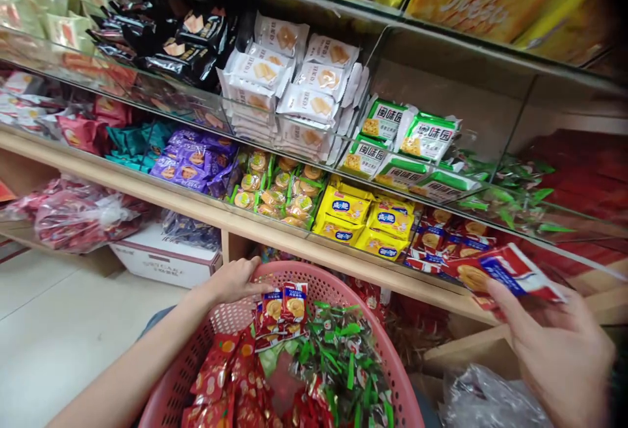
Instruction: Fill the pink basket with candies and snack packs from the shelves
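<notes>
My left hand [235, 282] grips the far rim of a pink plastic basket [392, 356], fingers hooked over its edge. Inside the basket lie red snack packets [216, 366], green-tied dark packets [348, 349] and a few red-and-blue biscuit packets [282, 310]. Out at the right, my right hand [559, 343] is closed on a red, white and blue biscuit packet [510, 274], possibly more than one. That hand is in front of the lower shelf, close to a row of matching biscuit packets [441, 241].
The glass-fronted shelf above holds white cake packets [314, 78] and green-and-white packets [426, 137]. Yellow packets [366, 218] and purple packets [189, 160] sit on the lower shelf. Below are a white carton [161, 258], a bagged red bundle [93, 215] and crumpled clear plastic [490, 395].
</notes>
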Demonstrator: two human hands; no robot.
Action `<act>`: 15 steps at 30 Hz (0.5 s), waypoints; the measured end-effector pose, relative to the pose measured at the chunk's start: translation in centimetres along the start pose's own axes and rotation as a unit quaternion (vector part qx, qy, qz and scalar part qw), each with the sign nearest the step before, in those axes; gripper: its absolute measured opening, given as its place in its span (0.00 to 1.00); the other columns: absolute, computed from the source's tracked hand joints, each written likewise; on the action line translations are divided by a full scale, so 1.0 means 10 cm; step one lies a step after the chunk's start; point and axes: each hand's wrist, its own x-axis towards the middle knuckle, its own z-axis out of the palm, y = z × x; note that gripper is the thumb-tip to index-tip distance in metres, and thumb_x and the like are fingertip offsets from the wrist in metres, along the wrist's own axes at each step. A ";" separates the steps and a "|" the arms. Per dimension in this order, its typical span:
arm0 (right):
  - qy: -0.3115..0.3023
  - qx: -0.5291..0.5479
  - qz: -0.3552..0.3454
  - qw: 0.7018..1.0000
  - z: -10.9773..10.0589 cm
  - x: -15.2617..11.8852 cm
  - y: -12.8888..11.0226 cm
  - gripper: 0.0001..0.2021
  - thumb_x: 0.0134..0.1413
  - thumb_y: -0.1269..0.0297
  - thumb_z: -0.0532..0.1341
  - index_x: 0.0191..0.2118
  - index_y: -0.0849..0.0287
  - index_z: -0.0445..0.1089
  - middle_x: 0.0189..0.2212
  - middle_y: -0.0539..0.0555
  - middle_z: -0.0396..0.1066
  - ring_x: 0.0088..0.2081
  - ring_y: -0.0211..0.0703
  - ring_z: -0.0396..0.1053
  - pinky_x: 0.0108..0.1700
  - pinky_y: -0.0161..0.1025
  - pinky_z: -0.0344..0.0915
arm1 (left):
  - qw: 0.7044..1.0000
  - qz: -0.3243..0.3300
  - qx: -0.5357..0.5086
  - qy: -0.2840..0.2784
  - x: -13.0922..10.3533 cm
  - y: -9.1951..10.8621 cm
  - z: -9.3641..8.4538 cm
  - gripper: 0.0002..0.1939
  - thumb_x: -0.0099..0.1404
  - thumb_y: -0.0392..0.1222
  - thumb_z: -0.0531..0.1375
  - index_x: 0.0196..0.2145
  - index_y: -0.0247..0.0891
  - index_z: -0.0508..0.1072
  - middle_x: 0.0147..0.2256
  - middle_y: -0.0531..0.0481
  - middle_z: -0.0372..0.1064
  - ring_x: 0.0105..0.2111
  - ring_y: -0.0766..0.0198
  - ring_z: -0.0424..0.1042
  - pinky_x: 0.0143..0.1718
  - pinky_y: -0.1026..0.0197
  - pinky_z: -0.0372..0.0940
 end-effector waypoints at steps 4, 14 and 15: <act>-0.152 0.057 0.069 0.984 0.21 -0.44 -0.21 0.20 0.41 0.54 0.64 0.42 0.53 0.65 0.39 0.55 0.72 0.39 0.47 0.70 0.43 0.47 0.67 | 1.000 0.007 0.008 0.004 0.00 0.01 0.00 0.35 0.55 0.70 0.41 0.39 0.35 0.64 0.30 0.41 0.71 0.32 0.52 0.71 0.28 0.60 0.59; -0.442 0.049 0.095 0.891 1.29 -1.02 -0.10 0.16 0.46 0.56 0.60 0.41 0.57 0.62 0.25 0.50 0.70 0.24 0.40 0.67 0.27 0.37 0.63 | 1.000 0.010 0.014 0.009 -0.01 0.00 0.00 0.35 0.54 0.70 0.41 0.40 0.35 0.64 0.31 0.41 0.71 0.32 0.52 0.72 0.29 0.60 0.59; -0.450 0.080 0.118 0.882 1.33 -1.03 -0.13 0.17 0.46 0.55 0.61 0.41 0.57 0.62 0.26 0.50 0.70 0.25 0.40 0.67 0.28 0.37 0.63 | 1.000 0.010 0.014 0.009 -0.01 0.00 0.00 0.36 0.54 0.71 0.41 0.40 0.35 0.64 0.31 0.41 0.71 0.33 0.51 0.72 0.29 0.59 0.60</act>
